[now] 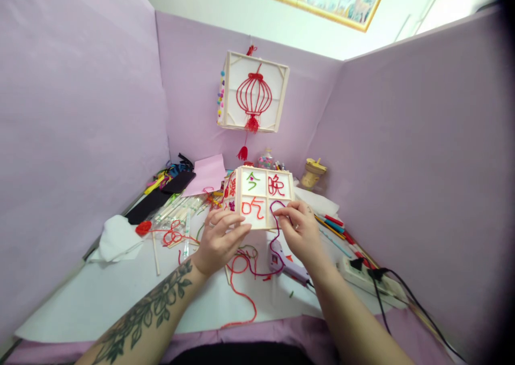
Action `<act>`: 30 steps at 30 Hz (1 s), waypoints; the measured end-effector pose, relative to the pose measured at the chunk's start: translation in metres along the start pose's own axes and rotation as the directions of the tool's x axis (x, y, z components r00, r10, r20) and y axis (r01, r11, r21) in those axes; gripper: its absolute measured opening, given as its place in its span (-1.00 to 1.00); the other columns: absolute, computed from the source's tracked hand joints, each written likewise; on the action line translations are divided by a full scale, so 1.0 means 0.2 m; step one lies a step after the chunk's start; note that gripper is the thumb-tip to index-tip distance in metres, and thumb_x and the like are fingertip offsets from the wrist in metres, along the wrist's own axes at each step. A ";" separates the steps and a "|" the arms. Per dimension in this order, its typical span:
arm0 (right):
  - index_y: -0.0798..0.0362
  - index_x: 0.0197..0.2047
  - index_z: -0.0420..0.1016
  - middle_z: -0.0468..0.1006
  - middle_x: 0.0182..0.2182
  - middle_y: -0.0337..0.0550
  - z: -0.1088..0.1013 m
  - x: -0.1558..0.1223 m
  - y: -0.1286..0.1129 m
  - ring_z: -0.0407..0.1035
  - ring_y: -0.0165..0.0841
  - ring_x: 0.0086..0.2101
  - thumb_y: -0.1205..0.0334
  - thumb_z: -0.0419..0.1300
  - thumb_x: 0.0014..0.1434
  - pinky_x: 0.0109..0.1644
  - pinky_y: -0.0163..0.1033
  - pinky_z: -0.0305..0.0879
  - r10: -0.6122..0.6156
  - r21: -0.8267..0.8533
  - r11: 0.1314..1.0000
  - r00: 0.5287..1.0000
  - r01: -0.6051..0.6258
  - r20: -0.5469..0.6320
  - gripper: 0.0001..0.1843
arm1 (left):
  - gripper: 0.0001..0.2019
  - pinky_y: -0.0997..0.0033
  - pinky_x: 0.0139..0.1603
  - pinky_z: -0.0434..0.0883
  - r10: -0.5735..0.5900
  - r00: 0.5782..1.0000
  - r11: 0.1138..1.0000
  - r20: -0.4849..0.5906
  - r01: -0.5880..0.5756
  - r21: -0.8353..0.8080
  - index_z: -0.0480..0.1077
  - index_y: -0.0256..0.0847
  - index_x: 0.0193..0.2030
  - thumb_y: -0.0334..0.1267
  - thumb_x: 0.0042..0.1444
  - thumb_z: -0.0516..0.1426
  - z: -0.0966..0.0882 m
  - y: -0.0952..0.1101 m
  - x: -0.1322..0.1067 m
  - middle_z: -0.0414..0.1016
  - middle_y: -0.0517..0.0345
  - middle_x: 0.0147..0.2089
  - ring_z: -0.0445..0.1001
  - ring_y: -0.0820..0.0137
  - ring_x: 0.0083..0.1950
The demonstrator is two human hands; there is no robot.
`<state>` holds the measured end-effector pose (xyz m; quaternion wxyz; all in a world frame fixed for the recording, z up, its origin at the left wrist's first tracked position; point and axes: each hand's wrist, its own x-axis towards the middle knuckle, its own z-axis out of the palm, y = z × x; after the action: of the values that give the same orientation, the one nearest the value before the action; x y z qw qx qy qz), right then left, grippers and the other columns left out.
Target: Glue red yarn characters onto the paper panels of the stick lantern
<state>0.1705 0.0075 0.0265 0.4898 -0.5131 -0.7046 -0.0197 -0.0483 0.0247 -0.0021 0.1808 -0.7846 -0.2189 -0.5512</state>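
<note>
My left hand (217,239) grips a small wooden-framed box lantern (266,185) at its lower left corner, fingers over the front edge. The lantern's white panels carry characters shaped from green, red and orange yarn. At the lower right panel my right hand (301,233) is closed, thumb and fingertips pinching a purple yarn (273,241). The yarn makes a bend on that panel, then hangs down to the table. Beneath the right hand lies a lilac glue gun (295,271), partly hidden by the hand and wrist.
A larger box lantern (277,91) with a red yarn design hangs behind. Red yarn (243,290) trails over the white tabletop (120,295). A power strip (374,282) with black cables is at right. Wooden sticks (177,209), pens (332,226) and a lidded cup (314,172) stand around.
</note>
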 end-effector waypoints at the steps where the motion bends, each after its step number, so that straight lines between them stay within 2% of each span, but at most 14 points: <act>1: 0.00 -0.32 0.58 0.38 -0.32 -0.12 0.00 0.00 0.00 0.29 -0.24 -0.20 0.32 0.09 0.15 -0.08 -0.08 0.24 0.006 0.014 1.000 1.000 -0.006 -0.013 -0.78 | -0.72 0.15 0.08 0.33 0.000 1.000 1.000 0.001 0.000 -0.001 0.46 -0.09 -0.08 -0.44 0.08 0.24 0.00 0.00 0.00 0.50 0.11 -0.13 0.41 0.33 -0.05; 18: 0.01 -0.30 0.59 0.39 -0.32 -0.12 0.03 0.03 0.00 0.31 -0.25 -0.22 0.33 0.10 0.16 -0.09 -0.07 0.25 -0.030 0.012 0.999 0.997 0.031 -0.068 -0.79 | -0.70 0.13 0.07 0.32 0.002 1.000 1.000 0.002 -0.002 -0.005 0.46 -0.11 -0.07 -0.47 0.06 0.25 0.00 0.00 -0.01 0.50 0.09 -0.12 0.40 0.31 -0.04; 21: 0.00 -0.30 0.59 0.40 -0.31 -0.11 0.03 0.04 0.00 0.31 -0.24 -0.22 0.33 0.10 0.16 -0.08 -0.07 0.25 -0.039 -0.019 0.999 0.994 0.037 -0.099 -0.78 | -0.71 0.15 0.06 0.32 0.001 1.000 1.000 0.006 -0.001 -0.002 0.46 -0.10 -0.07 -0.45 0.08 0.24 0.00 0.00 -0.01 0.50 0.10 -0.13 0.41 0.32 -0.05; 26: -0.01 -0.29 0.61 0.39 -0.32 -0.10 0.03 0.04 0.00 0.28 -0.23 -0.21 0.33 0.11 0.17 -0.07 -0.04 0.23 -0.107 -0.084 0.991 0.992 0.102 -0.062 -0.77 | -0.72 0.16 0.07 0.32 0.000 1.000 1.000 -0.002 0.000 0.001 0.46 -0.10 -0.08 -0.45 0.07 0.24 0.00 0.00 0.00 0.51 0.10 -0.14 0.41 0.33 -0.05; 30: 0.00 -0.29 0.61 0.39 -0.32 -0.10 0.03 0.04 0.01 0.27 -0.23 -0.21 0.34 0.11 0.17 -0.06 -0.04 0.23 -0.100 -0.096 0.991 0.989 0.090 -0.107 -0.78 | -0.72 0.17 0.09 0.31 -0.004 1.000 1.000 0.002 0.004 0.000 0.46 -0.08 -0.07 -0.44 0.08 0.23 0.00 0.00 -0.01 0.51 0.12 -0.13 0.42 0.34 -0.04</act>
<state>0.1676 0.0178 0.0290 0.5030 -0.4989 -0.6981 -0.1038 -0.0486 0.0243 -0.0032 0.1793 -0.7847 -0.2208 -0.5507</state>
